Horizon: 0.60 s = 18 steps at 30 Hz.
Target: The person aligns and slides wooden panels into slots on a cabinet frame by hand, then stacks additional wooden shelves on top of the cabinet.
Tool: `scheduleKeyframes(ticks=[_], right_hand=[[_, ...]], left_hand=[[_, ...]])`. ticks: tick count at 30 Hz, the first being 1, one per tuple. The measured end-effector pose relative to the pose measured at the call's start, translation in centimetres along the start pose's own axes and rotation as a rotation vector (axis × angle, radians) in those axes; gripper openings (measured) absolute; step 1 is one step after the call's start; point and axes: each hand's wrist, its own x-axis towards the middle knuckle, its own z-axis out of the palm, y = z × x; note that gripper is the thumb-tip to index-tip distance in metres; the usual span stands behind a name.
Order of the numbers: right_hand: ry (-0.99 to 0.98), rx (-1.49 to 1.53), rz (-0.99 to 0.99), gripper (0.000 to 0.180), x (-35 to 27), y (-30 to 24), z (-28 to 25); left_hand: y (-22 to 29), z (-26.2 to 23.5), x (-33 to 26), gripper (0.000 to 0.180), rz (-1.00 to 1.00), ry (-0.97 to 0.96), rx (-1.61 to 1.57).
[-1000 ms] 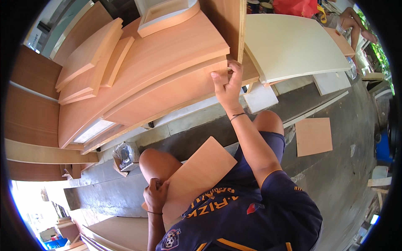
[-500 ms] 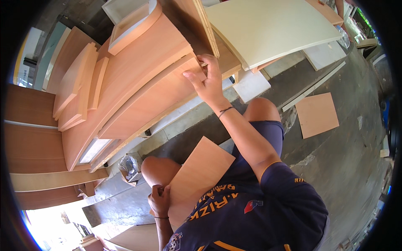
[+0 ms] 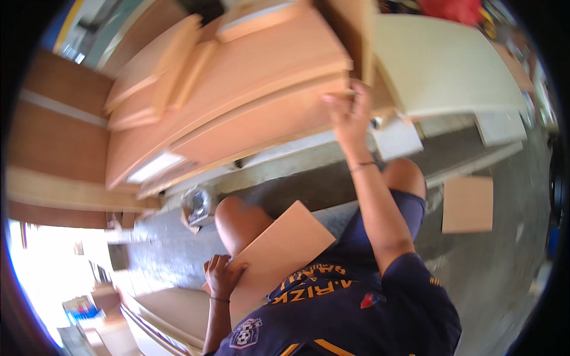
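My right hand (image 3: 351,115) is at the right end of a long wooden front panel (image 3: 255,127) set under the top of a low cabinet (image 3: 279,56). Its thumb and fingers close around that panel's end. Across my lap lies a flat rectangular wooden board (image 3: 285,243), tilted. My left hand (image 3: 219,277) sits on the board's left edge, thumb laid along the face and fingers curled over the side. The fingertips are partly hidden and motion-blurred.
Loose wooden pieces (image 3: 157,77) and a shallow drawer-like box (image 3: 258,21) lie on the cabinet. A pale panel (image 3: 445,65) extends at the right. One square board (image 3: 468,204) lies on the floor; a small box with plastic wrap (image 3: 197,204) stands by my left knee.
The view has turned, so the cabinet and both hands appear shifted. My left thumb has spread out along the lap board. The right hand stays at the front panel's end.
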Motion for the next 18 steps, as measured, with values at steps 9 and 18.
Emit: scheduleKeyframes(ticks=[9, 18], right_hand=[[-0.072, 0.217, 0.077, 0.057, 0.0, 1.2, -1.0], [-0.121, 0.079, 0.129, 0.054, 0.4, 0.1, -1.7]], left_hand=[[-2.9, 0.4, -7.5, 0.075, -0.758, -0.034, -0.175], [0.3, 1.8, -11.9, 0.093, -1.627, 0.015, -1.464]])
